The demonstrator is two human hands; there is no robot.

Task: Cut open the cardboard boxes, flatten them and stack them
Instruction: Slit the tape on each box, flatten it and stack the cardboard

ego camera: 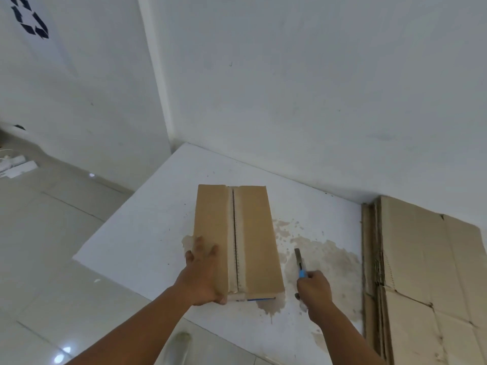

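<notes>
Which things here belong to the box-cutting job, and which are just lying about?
Job: cardboard box, left hand on it; utility knife in right hand; flattened cardboard stack.
Lying about: white oddments on the floor; stain on the table.

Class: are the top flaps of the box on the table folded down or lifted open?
Folded down. Both flaps of the box lie flat, meeting at a taped seam; whether the tape is cut, cannot tell.

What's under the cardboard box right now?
The cardboard box sits on the white table; a brown stain spreads out from its right side and near corner. How far the stain runs beneath is covered by the box.
</notes>
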